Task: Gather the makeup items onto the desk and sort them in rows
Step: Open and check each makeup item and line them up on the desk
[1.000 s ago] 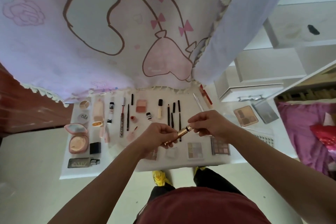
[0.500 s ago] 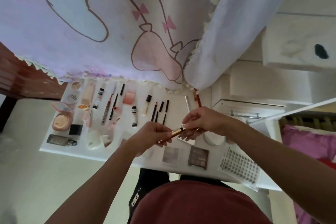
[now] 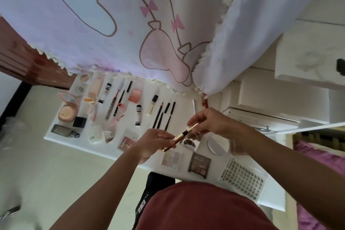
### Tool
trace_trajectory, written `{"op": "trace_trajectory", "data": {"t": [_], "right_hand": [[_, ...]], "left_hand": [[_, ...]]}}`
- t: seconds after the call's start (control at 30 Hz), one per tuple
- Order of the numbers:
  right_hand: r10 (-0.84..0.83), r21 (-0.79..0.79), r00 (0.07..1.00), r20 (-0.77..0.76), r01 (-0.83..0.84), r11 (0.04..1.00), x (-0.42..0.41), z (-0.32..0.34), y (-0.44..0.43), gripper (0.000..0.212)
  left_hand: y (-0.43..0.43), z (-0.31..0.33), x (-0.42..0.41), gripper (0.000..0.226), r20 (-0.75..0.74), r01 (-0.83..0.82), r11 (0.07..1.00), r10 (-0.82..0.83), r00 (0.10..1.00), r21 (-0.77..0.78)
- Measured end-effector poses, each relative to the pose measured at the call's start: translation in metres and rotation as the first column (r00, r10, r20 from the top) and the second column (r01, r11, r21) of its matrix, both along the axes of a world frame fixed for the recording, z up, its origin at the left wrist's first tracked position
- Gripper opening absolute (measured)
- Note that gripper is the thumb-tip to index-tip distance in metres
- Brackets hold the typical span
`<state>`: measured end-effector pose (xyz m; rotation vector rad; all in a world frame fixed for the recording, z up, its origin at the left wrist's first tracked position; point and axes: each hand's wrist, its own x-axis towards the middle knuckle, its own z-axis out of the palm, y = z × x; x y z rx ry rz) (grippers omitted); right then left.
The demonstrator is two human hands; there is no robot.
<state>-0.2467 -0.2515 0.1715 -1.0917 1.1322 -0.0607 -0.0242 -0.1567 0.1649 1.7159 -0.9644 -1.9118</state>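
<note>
I hold a slim gold makeup tube (image 3: 177, 137) over the white desk (image 3: 56, 136). My left hand (image 3: 155, 143) grips its lower body and my right hand (image 3: 209, 122) pinches its gold cap end, with a dark band showing between the two parts. Below lie rows of makeup: a pink powder compact (image 3: 67, 107), black pencils (image 3: 164, 115), a pink blush square (image 3: 134, 95), small bottles (image 3: 138, 115), and eyeshadow palettes (image 3: 199, 162) near the front edge.
A lilac curtain (image 3: 112, 24) with a pink cartoon print hangs over the desk's far edge. White drawers (image 3: 280, 99) stand at the right, with a transparent sheet of dark dots (image 3: 242, 175) on the desk's right end. Purple bedding (image 3: 321, 155) lies far right.
The view has swung so the desk sits further left and tilted. Both hands kept hold of the gold tube, and a dark band now shows between cap and body.
</note>
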Motion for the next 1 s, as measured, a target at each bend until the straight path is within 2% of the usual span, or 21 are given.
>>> {"op": "trace_trajectory", "data": {"t": [0.13, 0.27, 0.5, 0.63, 0.83, 1.0], "right_hand": [[0.008, -0.016, 1.000, -0.005, -0.008, 1.000, -0.004, -0.002, -0.009, 0.020], [-0.052, -0.040, 0.999, -0.009, 0.052, 0.998, -0.008, -0.003, -0.020, 0.020], [-0.116, -0.027, 0.993, -0.002, 0.116, 0.993, -0.011, -0.010, -0.024, 0.029], [-0.215, -0.019, 0.977, -0.005, 0.214, 0.977, -0.006, -0.019, -0.024, 0.029], [-0.316, -0.083, 0.937, -0.147, 0.307, 0.948, 0.018, -0.044, -0.030, 0.026], [-0.285, -0.159, 0.929, -0.237, 0.253, 0.954, 0.047, -0.063, -0.044, 0.014]], "left_hand": [[-0.009, 0.003, 0.000, 0.017, 0.004, 0.001, 1.000, -0.001, 1.000, -0.005], [-0.013, 0.002, 0.003, 0.019, 0.002, 0.004, 1.000, -0.004, 1.000, -0.005], [-0.013, -0.008, 0.004, 0.023, 0.041, 0.014, 1.000, -0.013, 0.999, -0.027], [-0.013, -0.015, -0.003, 0.020, 0.180, 0.063, 0.993, -0.045, 0.983, -0.098], [-0.018, -0.044, -0.017, 0.024, 0.481, 0.175, 0.975, -0.090, 0.872, -0.136], [-0.021, -0.064, -0.030, 0.035, 0.639, 0.214, 0.967, -0.076, 0.765, -0.141]]}}
